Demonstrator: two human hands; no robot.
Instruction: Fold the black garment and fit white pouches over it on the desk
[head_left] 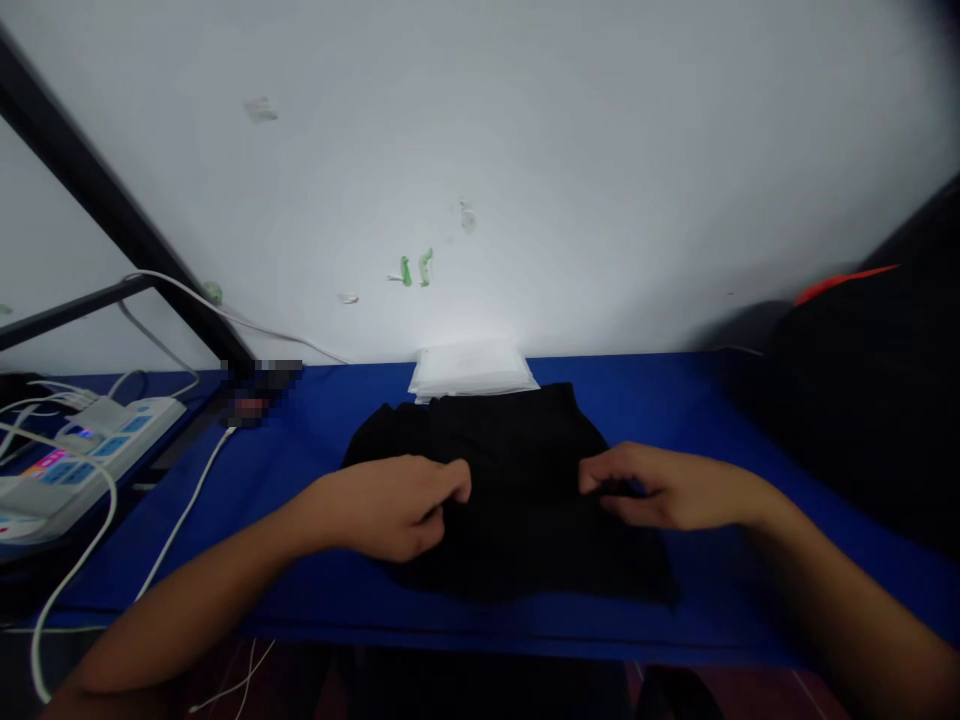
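A dark black cloth [517, 500], which looks like a folded garment, lies spread on the blue table. Its exact kind is hard to make out in the dim light. My left hand [397, 505] is closed at the cloth's left side, fingers curled down into it. On the right side, my right hand [645, 488] pinches the cloth near its edge, with a small gap showing between thumb and bent fingers. Just behind the cloth, against the wall, sits a stack of white, thin packets or bags [472, 368].
To the left, a white power strip [97, 465] holds several plugged cables beside a black metal frame [112, 190]. A white cable [187, 510] crosses the blue tabletop [285, 590]. A large black object with an orange strip [870, 400] stands at the right.
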